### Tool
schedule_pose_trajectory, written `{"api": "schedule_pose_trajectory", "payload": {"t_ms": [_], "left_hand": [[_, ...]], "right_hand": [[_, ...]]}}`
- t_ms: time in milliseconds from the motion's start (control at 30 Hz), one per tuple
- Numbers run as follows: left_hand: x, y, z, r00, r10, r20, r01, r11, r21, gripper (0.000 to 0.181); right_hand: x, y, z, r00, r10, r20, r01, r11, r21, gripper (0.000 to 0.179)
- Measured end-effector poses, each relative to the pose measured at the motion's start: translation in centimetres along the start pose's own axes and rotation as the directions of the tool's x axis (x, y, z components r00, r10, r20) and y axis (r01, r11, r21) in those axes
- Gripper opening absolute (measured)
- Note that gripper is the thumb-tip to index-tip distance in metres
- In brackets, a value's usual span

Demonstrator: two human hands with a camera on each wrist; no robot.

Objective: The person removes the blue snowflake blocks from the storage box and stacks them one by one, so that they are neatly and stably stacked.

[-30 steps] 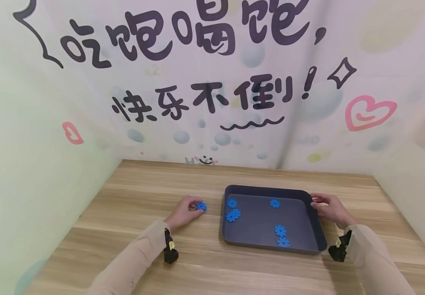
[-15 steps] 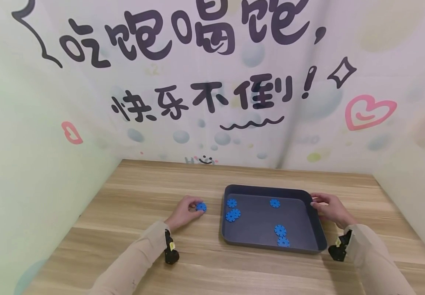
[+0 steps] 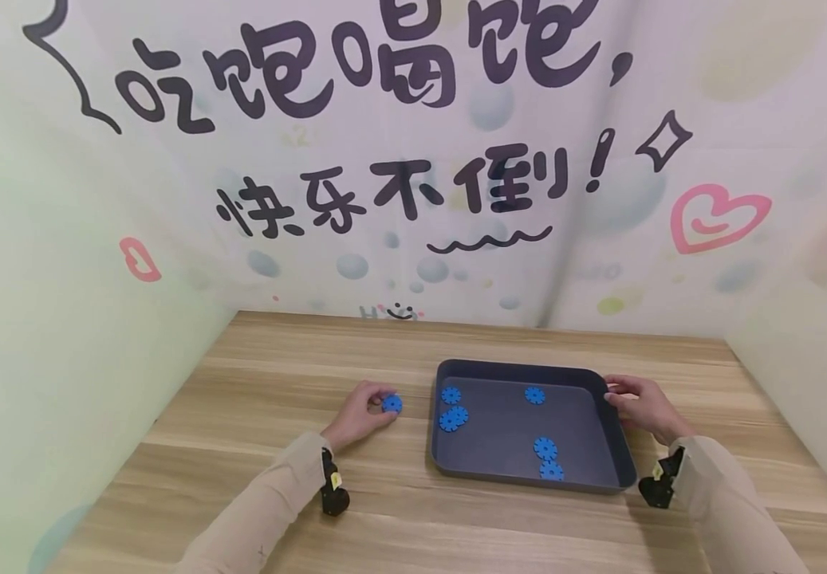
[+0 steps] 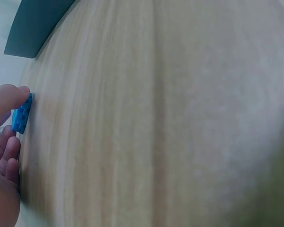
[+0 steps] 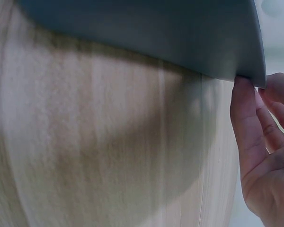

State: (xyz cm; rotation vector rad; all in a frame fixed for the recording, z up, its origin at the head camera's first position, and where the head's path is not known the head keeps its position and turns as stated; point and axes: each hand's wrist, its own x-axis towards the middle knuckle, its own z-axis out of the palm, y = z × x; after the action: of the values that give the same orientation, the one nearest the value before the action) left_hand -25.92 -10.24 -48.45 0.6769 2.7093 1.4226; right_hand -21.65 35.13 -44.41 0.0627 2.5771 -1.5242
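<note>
Disc [image 3: 392, 405] in left fingers [image 4: 9, 97], lettering [image 3: 411, 195] “快乐不倒!”

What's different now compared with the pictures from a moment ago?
Nothing has visibly moved, been picked up or let go. The left hand still pinches a blue disc, the right hand still holds the right side of the tray, and the six discs inside lie as before.

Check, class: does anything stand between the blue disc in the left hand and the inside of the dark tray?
Only the raised left wall of the dark tray. Between it and the blue disc in the left hand, only wooden tabletop shows.
</note>
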Motion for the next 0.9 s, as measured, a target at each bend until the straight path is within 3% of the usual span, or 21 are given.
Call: {"api": "schedule_pose_trajectory", "payload": {"t_ms": [200,400,600,900], "left_hand": [[-0.1,0.4,0.0,0.999,-0.050,0.007,0.050,0.999,-0.007,0.036],[0.2,1.2,-0.1,0.999,-0.037,0.021,0.037,0.999,0.007,0.035],[0.7,3.2,0.1,0.999,-0.019,0.050,0.017,0.999,0.045,0.033],[2.5,6.3,0.8,0.990,0.086,0.115,-0.101,0.986,0.132,0.030]], "right_hand": [[0.0,-0.1,0.1,1.000,-0.005,0.006,0.005,1.000,0.006,0.044],[-0.1,-0.1,0.1,1.000,-0.004,0.005,0.004,1.000,0.001,0.044],[-0.2,0.1,0.1,1.000,-0.017,0.004,0.017,1.000,-0.017,0.043],[-0.1,0.0,0.1,1.000,-0.020,0.002,0.020,1.000,-0.006,0.044]]}}
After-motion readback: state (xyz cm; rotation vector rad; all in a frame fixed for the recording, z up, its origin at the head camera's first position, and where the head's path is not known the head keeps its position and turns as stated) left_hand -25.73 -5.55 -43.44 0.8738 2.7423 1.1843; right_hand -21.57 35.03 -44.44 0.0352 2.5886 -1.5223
